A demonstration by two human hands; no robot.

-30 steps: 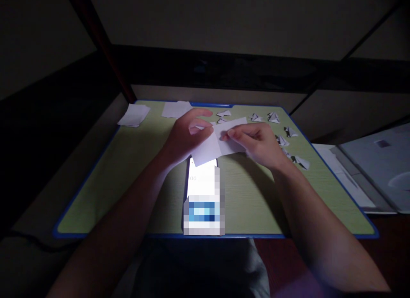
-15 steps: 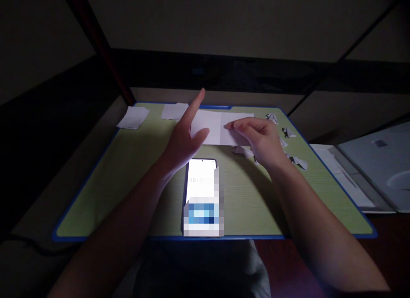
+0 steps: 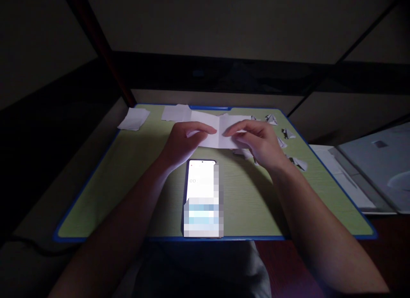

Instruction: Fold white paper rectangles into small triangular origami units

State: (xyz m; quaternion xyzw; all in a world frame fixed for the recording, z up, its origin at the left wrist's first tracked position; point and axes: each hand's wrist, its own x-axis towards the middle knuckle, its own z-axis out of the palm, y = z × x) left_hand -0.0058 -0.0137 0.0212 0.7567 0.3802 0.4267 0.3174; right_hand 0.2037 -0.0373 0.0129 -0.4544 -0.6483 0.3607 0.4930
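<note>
Hands, two (image 3: 184, 140) (image 3: 256, 140), hold one paper sheet (image 3: 215, 127).

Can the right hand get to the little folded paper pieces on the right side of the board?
Probably yes. The right hand rests on the white paper, and the small folded pieces lie just beside it on the green board, with nothing between them.
</note>
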